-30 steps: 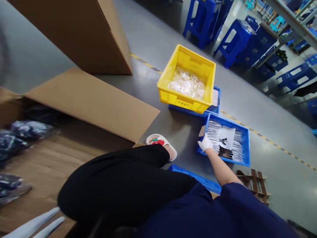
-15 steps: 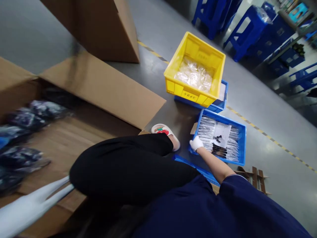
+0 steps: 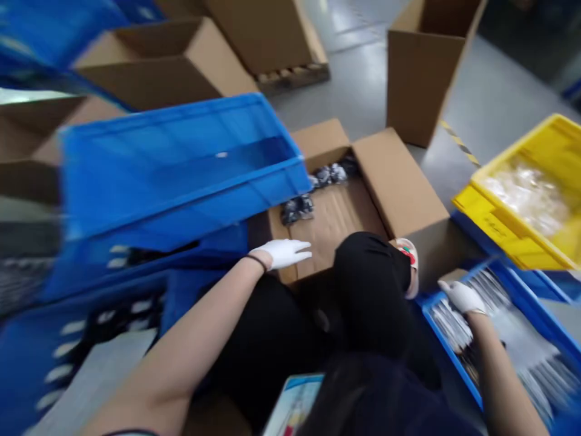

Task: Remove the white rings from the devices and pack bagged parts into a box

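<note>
My left hand (image 3: 282, 253), in a white glove, hovers at the near edge of an open cardboard box (image 3: 329, 233). Its fingers are stretched out with nothing in them. Several dark bundles in clear bags (image 3: 323, 177) lie along the far and left sides inside that box. At the right, my gloved right hand (image 3: 463, 297) is closed over the rim of a blue crate (image 3: 454, 357). Rows of silvery packets (image 3: 488, 289) and a white sheet (image 3: 521, 339) fill this crate. Part of the packets is hidden under my right forearm.
A large blue bin (image 3: 181, 175) stands left of the box, above other blue crates with dark and white items (image 3: 68, 351). A yellow crate (image 3: 494, 227) of clear bags sits at the right. Tall cartons (image 3: 417, 85) stand behind. My knee (image 3: 367, 260) juts over the box edge.
The view has swung left, bringing the blue bins into sight. My left hand now shows with fingers extended by the box. My right hand stays at the blue crate's rim.
</note>
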A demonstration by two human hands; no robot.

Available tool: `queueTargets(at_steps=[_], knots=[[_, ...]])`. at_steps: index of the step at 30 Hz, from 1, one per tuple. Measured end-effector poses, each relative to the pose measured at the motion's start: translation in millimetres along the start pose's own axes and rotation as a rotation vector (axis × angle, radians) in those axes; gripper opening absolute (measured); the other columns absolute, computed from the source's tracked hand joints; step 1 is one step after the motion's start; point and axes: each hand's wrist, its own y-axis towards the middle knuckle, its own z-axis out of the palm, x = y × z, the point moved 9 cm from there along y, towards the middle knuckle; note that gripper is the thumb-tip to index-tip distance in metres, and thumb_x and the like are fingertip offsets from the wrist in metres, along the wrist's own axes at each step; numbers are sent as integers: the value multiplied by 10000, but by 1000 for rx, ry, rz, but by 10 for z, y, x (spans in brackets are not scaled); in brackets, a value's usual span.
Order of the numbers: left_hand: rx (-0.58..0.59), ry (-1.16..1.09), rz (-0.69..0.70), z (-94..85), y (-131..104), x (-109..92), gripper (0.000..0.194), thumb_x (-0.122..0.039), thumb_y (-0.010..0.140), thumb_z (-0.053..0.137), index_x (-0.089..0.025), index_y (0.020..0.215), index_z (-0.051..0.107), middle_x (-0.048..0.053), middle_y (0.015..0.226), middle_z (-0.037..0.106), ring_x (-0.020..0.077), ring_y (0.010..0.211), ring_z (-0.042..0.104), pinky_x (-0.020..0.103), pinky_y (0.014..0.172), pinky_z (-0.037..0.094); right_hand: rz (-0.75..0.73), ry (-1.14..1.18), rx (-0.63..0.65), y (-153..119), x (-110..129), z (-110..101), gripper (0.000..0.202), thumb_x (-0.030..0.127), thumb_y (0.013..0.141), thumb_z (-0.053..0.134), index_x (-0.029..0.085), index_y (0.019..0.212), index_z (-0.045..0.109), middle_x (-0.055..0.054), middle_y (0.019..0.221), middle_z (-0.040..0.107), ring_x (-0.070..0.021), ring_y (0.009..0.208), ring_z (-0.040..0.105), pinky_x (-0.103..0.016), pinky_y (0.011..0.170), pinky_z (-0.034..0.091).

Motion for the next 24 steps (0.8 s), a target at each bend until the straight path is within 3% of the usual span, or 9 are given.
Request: queueTargets(at_steps=[2, 4, 6, 8, 11, 16, 18, 20, 24], knots=[[-179, -5, -112, -333, -118, 267, 651, -625, 877, 382, -200, 1325, 589, 107, 1422, 540, 288, 1264, 534, 373, 1059, 390, -101, -55, -221, 71, 327, -523, 497, 545, 956, 368, 168, 1084, 666, -147, 1001, 724, -284, 941, 690, -388, 840, 500], [-511, -13, -203, -776, -347, 526, 621, -561, 899, 402, -188, 1377, 541, 108, 1497, 451, 297, 1334, 458, 400, 1109, 339, -206, -62, -414, 69, 864, -993, 547, 593, 936, 385, 198, 1249, 598, -142, 1099, 707, -294, 988, 679, -400, 849, 501], [-867, -34, -282, -1150, -660, 724, 628, -529, 910, 418, -160, 1411, 499, 116, 1535, 391, 296, 1391, 379, 411, 1151, 283, -339, -21, -470, 93, 1571, -1261, 541, 590, 929, 413, 225, 1299, 564, -114, 1120, 705, -280, 1026, 670, -390, 881, 495], [-1054, -128, -350, -1297, -853, 883, 627, -513, 934, 378, -121, 1408, 497, 129, 1511, 422, 281, 1395, 374, 406, 1166, 265, -501, 57, -386, 238, 2359, -1308, 501, 556, 939, 428, 226, 1288, 571, -86, 1149, 699, -235, 1090, 648, -341, 940, 473], [-870, -327, -319, -1090, -680, 946, 583, -492, 965, 301, -142, 1356, 554, 102, 1404, 554, 234, 1302, 498, 352, 1116, 352, -609, 30, -186, 706, 3383, -1105, 572, 500, 939, 475, 145, 1387, 491, -124, 1309, 618, -224, 1217, 574, -306, 1027, 417], [-28, -162, -30, -87, -338, 510, 471, -527, 866, 511, -238, 1199, 674, 105, 1190, 690, 305, 1075, 645, 410, 947, 476, -594, -238, -196, 1545, 4564, -876, 689, 421, 908, 541, 149, 1500, 317, -197, 1381, 518, -305, 1256, 523, -409, 1026, 419], [-27, -157, 25, -24, -404, 439, 453, -506, 899, 480, -248, 1227, 656, 110, 1211, 677, 313, 1056, 652, 430, 916, 484, -632, -304, -272, 1756, 5006, -878, 736, 382, 886, 552, 222, 1530, 234, -191, 1369, 501, -331, 1212, 541, -468, 976, 444], [-182, -164, 52, -175, -477, 428, 435, -464, 938, 443, -236, 1261, 626, 116, 1265, 644, 315, 1097, 632, 450, 930, 473, -638, -341, -345, 1951, 5381, -883, 800, 375, 869, 567, 238, 1544, 161, -204, 1369, 464, -347, 1195, 538, -496, 948, 453], [-351, -121, 76, -388, -524, 457, 355, -375, 944, 487, -181, 1208, 623, 124, 1207, 650, 310, 1087, 616, 467, 937, 463, -537, -285, -406, 2349, 5729, -845, 931, 401, 825, 644, 171, 1546, 102, -246, 1341, 426, -363, 1193, 517, -513, 952, 448]])
